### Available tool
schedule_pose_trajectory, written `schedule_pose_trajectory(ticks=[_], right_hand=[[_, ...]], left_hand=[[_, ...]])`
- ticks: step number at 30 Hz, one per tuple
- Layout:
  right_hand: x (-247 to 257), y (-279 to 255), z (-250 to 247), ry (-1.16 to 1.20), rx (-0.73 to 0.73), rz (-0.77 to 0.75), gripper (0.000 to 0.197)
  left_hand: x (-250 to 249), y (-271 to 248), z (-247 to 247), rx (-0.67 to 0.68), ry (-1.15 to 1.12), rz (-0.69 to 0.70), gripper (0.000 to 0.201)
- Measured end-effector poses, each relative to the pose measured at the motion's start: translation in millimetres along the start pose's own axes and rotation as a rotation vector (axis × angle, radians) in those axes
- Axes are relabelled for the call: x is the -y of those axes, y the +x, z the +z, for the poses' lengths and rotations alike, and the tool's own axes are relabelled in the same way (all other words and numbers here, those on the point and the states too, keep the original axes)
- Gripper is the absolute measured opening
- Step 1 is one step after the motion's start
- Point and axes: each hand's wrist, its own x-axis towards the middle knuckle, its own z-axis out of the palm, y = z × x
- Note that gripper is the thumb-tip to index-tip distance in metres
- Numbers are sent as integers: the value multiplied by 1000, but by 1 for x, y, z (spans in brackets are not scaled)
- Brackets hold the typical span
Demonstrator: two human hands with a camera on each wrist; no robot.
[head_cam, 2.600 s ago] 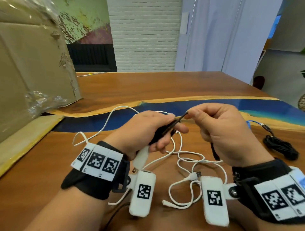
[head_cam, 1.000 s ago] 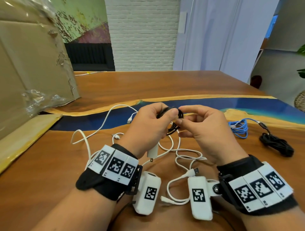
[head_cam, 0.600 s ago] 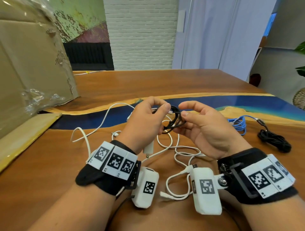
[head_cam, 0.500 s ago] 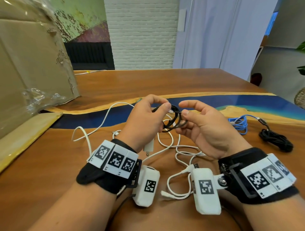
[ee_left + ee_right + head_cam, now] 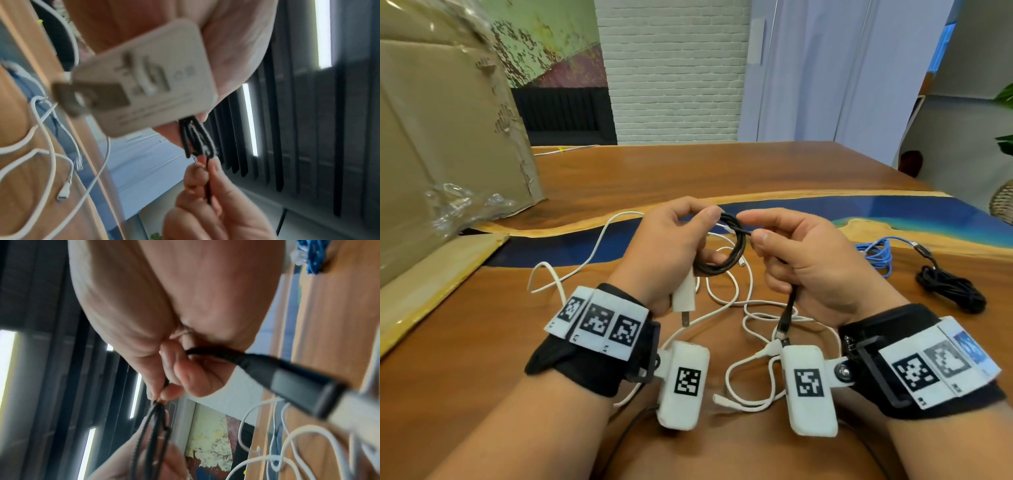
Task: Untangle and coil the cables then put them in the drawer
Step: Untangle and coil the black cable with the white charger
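The table (image 5: 688, 171) runs bare toward 12 o'clock; a cardboard box (image 5: 441, 144) crowds its edge at 10. Four cables: a loose white tangle (image 5: 726, 298) under the hands, blue (image 5: 876, 250) and black (image 5: 948, 287) bundles at 3, and one black coil (image 5: 726, 253) held up at centre. The left hand (image 5: 667, 246) curls round the coil and a white charger (image 5: 685, 294). The right hand (image 5: 811, 263) pinches the coil's free strand between thumb and forefinger, plug (image 5: 784, 322) dangling below.
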Motion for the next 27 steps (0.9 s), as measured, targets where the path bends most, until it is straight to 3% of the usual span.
schedule_pose_trajectory(ticks=[4, 9, 14, 20, 23, 27], right_hand=[[5, -2, -2, -355, -87, -172, 10], [5, -4, 3, -538, -173, -331, 9], [-1, -4, 9, -466, -167, -339, 10], [-8, -9, 32, -59, -49, -140, 25], [-12, -10, 39, -129, -105, -189, 14], [-18, -5, 35, -177, -204, -151, 15]], left_hand=[[-4, -1, -3, 47, -118, -46, 14], [-7, -3, -3, 128, -253, -96, 16], [-6, -2, -2, 113, -320, -77, 21], [-4, 1, -4, 30, -221, 70, 22], [-5, -3, 0, 48, -103, 151, 17], [-4, -6, 5, 89, -19, 187, 10]])
